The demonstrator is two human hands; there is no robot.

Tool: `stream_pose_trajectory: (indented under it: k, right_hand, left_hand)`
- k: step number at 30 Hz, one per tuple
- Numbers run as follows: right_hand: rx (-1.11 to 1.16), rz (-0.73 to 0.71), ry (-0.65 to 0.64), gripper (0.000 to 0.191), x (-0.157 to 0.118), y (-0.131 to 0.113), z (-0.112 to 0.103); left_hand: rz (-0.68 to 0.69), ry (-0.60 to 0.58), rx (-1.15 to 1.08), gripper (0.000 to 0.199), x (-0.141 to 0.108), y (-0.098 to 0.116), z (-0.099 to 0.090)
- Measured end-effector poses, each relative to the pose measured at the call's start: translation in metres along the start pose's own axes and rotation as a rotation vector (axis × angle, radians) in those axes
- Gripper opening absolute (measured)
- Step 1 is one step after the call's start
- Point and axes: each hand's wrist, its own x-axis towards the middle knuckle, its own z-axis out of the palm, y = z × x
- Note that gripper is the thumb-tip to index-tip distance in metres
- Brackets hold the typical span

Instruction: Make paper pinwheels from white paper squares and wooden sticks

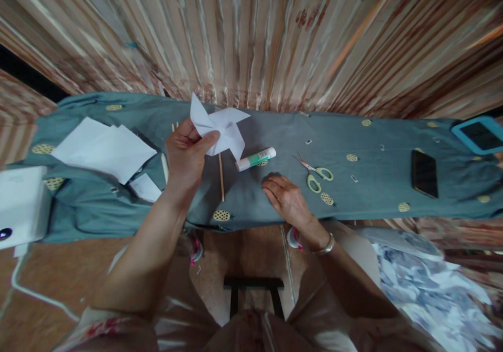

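My left hand (187,145) pinches a white folded-paper pinwheel (226,128) between thumb and fingers, holding it over the table. Below the pinwheel a thin wooden stick (221,179) lies on the cloth, its upper end hidden behind the paper. A glue stick (256,159) with a green and white label lies just right of it. My right hand (287,197) rests palm down on the cloth near the front edge, fingers loosely bent and nothing seen in them. To its right are scissors (313,174) with green handles, blades slightly apart.
White paper sheets (104,147) and a smaller paper piece (145,187) lie at left, beside a white device (23,205) with a cable. More sticks (164,167) are partly behind my left hand. A phone (424,174) and a blue-framed device (480,134) lie at right. A curtain (251,43) hangs behind.
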Motion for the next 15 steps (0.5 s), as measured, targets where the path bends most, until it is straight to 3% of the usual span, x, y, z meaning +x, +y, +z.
stream_pose_trajectory:
  k: [7, 15]
  right_hand:
    - [-0.042, 0.001, 0.006, 0.024, 0.002, -0.001, -0.001]
    - [-0.08, 0.003, 0.041, 0.027, -0.007, 0.0, 0.003]
  left_hand:
    - [0.03, 0.047, -0.052, 0.033, 0.001, 0.003, -0.004]
    - [0.087, 0.101, -0.137, 0.037, 0.013, 0.021, -0.028]
